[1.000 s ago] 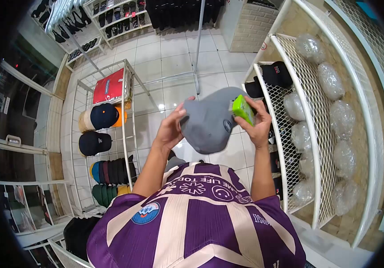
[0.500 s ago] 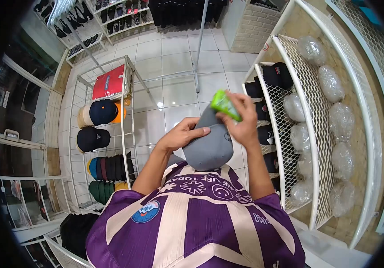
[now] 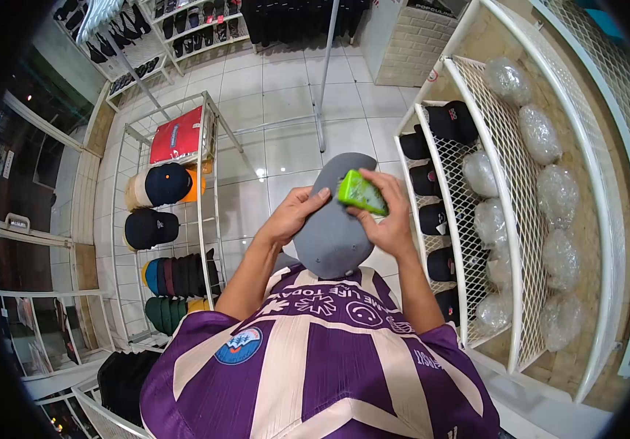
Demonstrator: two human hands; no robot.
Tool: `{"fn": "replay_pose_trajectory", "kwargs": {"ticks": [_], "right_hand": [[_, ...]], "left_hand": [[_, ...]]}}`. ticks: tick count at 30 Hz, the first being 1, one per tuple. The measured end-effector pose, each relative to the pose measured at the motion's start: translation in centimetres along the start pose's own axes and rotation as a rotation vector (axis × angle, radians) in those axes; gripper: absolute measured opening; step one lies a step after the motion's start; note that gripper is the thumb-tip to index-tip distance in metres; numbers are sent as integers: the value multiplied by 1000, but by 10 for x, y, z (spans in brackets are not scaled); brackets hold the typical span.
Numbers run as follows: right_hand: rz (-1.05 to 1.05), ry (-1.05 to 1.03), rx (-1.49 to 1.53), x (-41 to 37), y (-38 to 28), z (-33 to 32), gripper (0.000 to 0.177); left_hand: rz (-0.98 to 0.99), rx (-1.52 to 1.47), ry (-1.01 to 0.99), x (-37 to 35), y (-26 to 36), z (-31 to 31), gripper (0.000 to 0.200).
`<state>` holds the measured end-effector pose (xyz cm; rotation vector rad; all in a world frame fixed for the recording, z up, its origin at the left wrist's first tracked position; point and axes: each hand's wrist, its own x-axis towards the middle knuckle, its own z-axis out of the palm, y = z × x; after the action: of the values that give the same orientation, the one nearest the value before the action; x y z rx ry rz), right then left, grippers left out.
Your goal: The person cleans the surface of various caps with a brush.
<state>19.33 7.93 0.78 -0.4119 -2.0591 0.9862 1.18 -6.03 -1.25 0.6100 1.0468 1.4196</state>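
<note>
A grey cap (image 3: 333, 238) is held in front of my chest, with its brim pointing away from me and its crown toward my shirt. My left hand (image 3: 293, 214) grips the cap's left side near the brim, thumb on top. In my right hand (image 3: 390, 216) is a bright green brush (image 3: 361, 192), clasped between thumb and fingers. Its short bristles face left and lie at the cap's surface, where the brim meets the crown. The fingers of my left hand under the cap are hidden.
On the left stands a white wire rack (image 3: 209, 212) with several caps and a red packet (image 3: 176, 136). To the right, a white mesh shelf (image 3: 501, 183) carries dark caps (image 3: 452, 122) and several plastic-wrapped bundles (image 3: 540, 134). A metal pole (image 3: 327, 73) rises ahead.
My right hand has brought the brush down and left, from over the brim's right side to the base of the brim. The cap has turned slightly, showing more of its brim.
</note>
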Motion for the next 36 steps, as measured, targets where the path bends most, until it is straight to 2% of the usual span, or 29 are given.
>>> {"fn": "replay_pose_trajectory", "kwargs": {"ticks": [1, 3, 4, 5, 7, 9, 11, 13, 14, 15, 17, 19, 21, 23, 25, 26, 27, 29, 31, 33, 34, 35, 36], "right_hand": [[79, 17, 117, -1, 14, 3, 58], [184, 223, 168, 9, 33, 5, 56], [221, 241, 336, 8, 35, 10, 55], [222, 241, 337, 2, 33, 9, 55], [157, -138, 283, -13, 15, 2, 57], [213, -387, 398, -17, -8, -14, 58], [240, -382, 469, -21, 9, -19, 58], [249, -22, 353, -9, 22, -2, 56], [360, 102, 561, -3, 22, 5, 58], [360, 101, 558, -5, 14, 6, 58], [117, -106, 241, -11, -4, 8, 61], [127, -384, 210, -13, -19, -4, 64], [145, -219, 383, -12, 4, -4, 62], [214, 48, 416, 8, 22, 2, 61], [198, 201, 467, 26, 29, 14, 58], [200, 190, 480, 22, 25, 18, 58], [190, 93, 436, 10, 28, 23, 60], [118, -180, 416, -5, 13, 23, 62], [142, -280, 483, -5, 25, 23, 62], [196, 24, 429, 8, 45, 36, 61], [263, 95, 492, 23, 43, 42, 57], [210, 162, 396, 34, 48, 48, 54], [210, 121, 447, 37, 36, 52, 54]], "left_hand": [[-1, -1, -2, -2, -2, 0, 34], [7, 21, 44, 0, -7, 1, 37], [9, 21, 43, 3, -10, -1, 37], [42, -32, 90, 6, -13, -4, 36], [74, -78, 138, 9, -13, -10, 36], [188, -180, 234, 9, -12, -17, 38], [192, -186, 223, 7, -15, -25, 38], [176, -82, 106, 6, -18, -24, 36], [170, -85, 106, 7, -21, -23, 36], [187, -107, 117, 11, -22, -23, 37], [214, -122, 132, 14, -15, -22, 38], [270, -217, 289, 7, -7, -17, 32], [251, -240, 273, 9, -12, -31, 39], [194, -205, 157, 6, -15, -33, 39], [206, -228, 171, 6, -22, -23, 39], [223, -244, 181, 7, -22, -20, 39], [232, -242, 183, 7, -17, -21, 39], [206, -447, 212, -1, -8, -23, 39], [181, -412, 202, -12, -8, -21, 39], [156, -366, 202, -17, -12, -22, 39], [143, -349, 208, -18, -18, -24, 40], [131, -330, 220, -19, -24, -28, 40], [179, -364, 216, -20, -29, -33, 40]]}}
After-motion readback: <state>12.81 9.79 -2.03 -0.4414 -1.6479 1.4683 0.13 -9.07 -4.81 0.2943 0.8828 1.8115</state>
